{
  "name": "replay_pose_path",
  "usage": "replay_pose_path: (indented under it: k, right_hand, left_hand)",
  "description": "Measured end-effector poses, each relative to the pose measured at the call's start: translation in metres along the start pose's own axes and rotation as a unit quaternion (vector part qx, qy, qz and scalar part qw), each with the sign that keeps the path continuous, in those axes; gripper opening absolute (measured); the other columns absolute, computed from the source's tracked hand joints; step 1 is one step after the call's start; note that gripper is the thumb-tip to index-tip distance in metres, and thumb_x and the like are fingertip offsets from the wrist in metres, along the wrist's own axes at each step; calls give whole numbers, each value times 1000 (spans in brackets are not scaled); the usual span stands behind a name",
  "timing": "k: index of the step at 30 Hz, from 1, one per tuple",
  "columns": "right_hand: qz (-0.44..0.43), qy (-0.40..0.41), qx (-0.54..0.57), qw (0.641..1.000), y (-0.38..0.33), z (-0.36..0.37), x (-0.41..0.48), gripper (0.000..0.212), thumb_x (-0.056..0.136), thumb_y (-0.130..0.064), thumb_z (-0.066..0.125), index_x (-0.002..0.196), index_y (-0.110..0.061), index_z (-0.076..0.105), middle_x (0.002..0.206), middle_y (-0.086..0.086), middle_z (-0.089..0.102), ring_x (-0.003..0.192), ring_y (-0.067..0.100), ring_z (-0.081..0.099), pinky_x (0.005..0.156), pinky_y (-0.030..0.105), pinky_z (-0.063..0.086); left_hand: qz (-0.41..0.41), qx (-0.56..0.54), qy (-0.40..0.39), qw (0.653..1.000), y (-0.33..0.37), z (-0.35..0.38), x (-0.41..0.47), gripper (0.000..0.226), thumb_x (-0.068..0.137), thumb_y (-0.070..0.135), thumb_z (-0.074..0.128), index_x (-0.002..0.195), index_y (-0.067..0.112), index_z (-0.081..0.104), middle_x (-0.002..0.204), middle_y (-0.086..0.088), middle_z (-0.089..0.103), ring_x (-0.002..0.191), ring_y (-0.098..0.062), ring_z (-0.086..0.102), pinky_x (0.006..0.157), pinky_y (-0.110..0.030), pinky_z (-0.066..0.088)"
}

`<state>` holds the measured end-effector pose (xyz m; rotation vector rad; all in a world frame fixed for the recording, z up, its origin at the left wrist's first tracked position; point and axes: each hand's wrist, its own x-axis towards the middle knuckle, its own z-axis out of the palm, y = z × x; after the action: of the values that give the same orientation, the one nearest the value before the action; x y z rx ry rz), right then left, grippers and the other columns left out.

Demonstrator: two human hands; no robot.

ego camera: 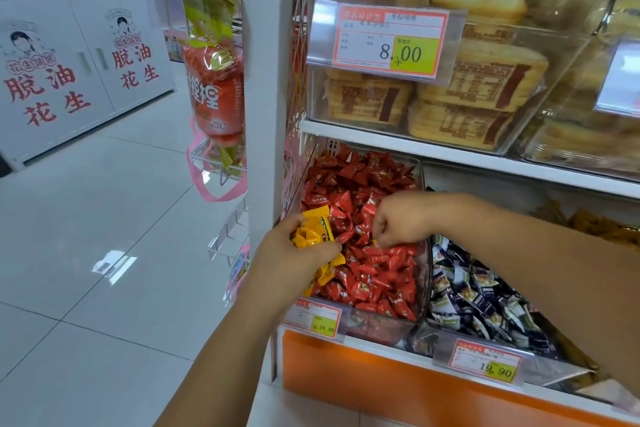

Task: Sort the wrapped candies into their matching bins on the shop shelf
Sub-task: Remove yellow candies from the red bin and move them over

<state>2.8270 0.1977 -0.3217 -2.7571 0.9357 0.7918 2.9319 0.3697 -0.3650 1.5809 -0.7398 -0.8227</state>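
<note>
At the lower shelf's left end, the left hand (294, 255) hovers over the near left corner of a clear bin (426, 274) heaped with red candies (367, 184). Its fingers and thumb are curled round a bunch of yellow candies (313, 229). The uppermost yellow wrapper lies roughly crosswise above the thumb, its crimped end toward the red heap. Another sticks out below the thumb, its long axis slanting from lower left to upper right, with the upper end over the red candies. The right hand (401, 222) reaches in from the right above the middle of the same bin, knuckles up. Its fingers are bent downward with the tips at the red wrappers; whether they pinch one cannot be told. Just right of this bin stands a second bin of dark blue and white candies (485, 298). A price tag reading 24.90 (313, 319) hangs on the front of the red bin and one reading 19.90 (485, 364) on the blue bin, both above an orange panel (381, 378). On the shelf above, a clear bin holds packaged cake slices (485, 80) behind a tag marked 8.00 (388, 40).
</note>
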Motion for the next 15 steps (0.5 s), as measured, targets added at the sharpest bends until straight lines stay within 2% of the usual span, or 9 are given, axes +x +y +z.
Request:
replay_pose_path:
  k: [3, 5, 7, 9, 12, 13, 15]
  right_hand:
    - [41, -32, -112, 992, -5, 15, 11, 53, 87, -46, 59, 133, -19, 53, 124, 5, 54, 115, 22, 40, 91, 31, 45]
    - [42, 4, -104, 994, -4, 21, 16, 49, 87, -41, 61, 132, -22, 53, 122, 6, 51, 117, 22, 37, 94, 34, 44]
    - [34, 61, -50, 996, 0, 23, 16, 45, 85, -39, 66, 127, -25, 57, 115, 4, 53, 110, 19, 41, 90, 30, 41]
    - [27, 100, 22, 994, 4, 21, 14, 46, 81, -37, 72, 124, -28, 59, 118, 1, 57, 107, 18, 49, 84, 27, 41]
    - [6, 137, 163, 977, 9, 16, 8, 41, 81, -23, 74, 118, -30, 59, 107, -5, 56, 78, 11, 56, 63, 22, 45]
    - [-5, 148, 216, 965, 11, 13, 7, 43, 81, -18, 74, 119, -30, 56, 104, -8, 57, 76, 10, 58, 61, 23, 45]
    - [-20, 178, 293, 939, 14, 8, 4, 45, 82, -18, 72, 121, -31, 53, 101, -12, 61, 88, 12, 62, 69, 24, 47]
  left_hand:
    - [3, 12, -3, 1000, -2, -2, -1, 20, 77, 19, 75, 88, 30, 62, 77, 2, 72, 67, -15, 69, 58, -21, 54]
    - [2, 22, -2, 1000, -3, -3, -1, 21, 77, 21, 76, 90, 31, 62, 76, 5, 72, 68, -13, 69, 63, -23, 56]
    - [-4, 25, -3, 1000, -3, -3, -1, 22, 76, 22, 76, 91, 31, 62, 79, 4, 73, 71, -15, 70, 71, -30, 58]
    - [-10, 23, -5, 1000, -3, -4, -1, 28, 75, 23, 77, 98, 31, 62, 80, 3, 73, 72, -15, 70, 74, -33, 59]
    - [-12, 21, -6, 1000, -3, -3, 0, 33, 76, 24, 77, 104, 29, 62, 80, 4, 73, 72, -14, 71, 76, -34, 59]
    - [-13, 17, -8, 1000, -2, -3, 0, 30, 76, 24, 76, 103, 29, 63, 79, 4, 73, 72, -14, 70, 76, -35, 59]
    - [-12, 11, -11, 1000, -2, -3, 0, 26, 77, 22, 76, 99, 28, 64, 78, 5, 73, 71, -15, 71, 76, -36, 59]
